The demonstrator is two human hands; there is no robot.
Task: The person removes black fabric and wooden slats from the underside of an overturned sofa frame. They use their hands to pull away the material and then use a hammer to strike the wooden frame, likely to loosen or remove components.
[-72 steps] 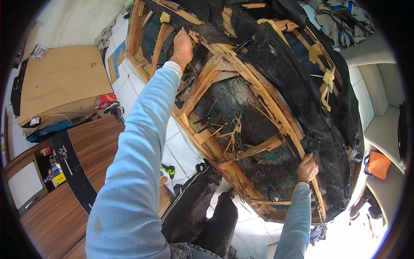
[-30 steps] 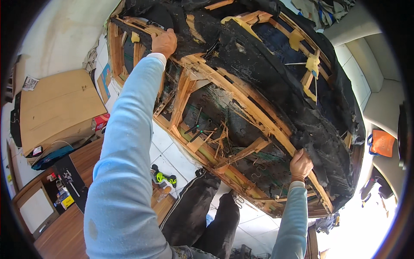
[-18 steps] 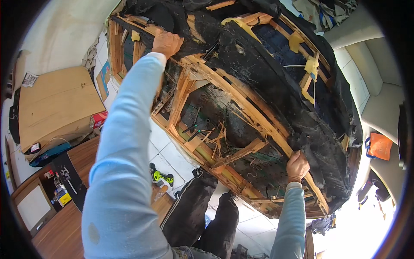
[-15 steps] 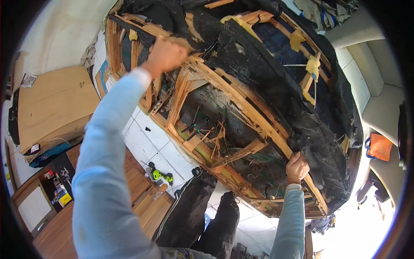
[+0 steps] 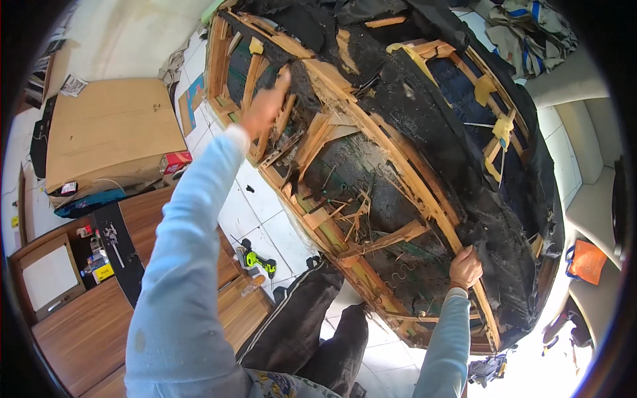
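Observation:
My left hand, blurred by motion, is over the upper left part of a torn-up upholstered frame, beside broken wooden struts; whether its fingers hold anything is unclear. My right hand is closed on the long splintered wooden rail at the lower right. Ragged black fabric hangs along that rail, and yellow foam scraps cling to the far side. Inside the frame are zigzag springs and loose wood splinters.
A green cordless drill lies on white tiles by my dark-trousered legs. At left are a cardboard sheet, a red box and wood-look furniture. At right are grey seats, an orange bag and heaped fabric.
My left hand, earlier gripping near the upper rail, has come off it and moved down-left in a blur. My right hand keeps its grip. The view has shifted slightly.

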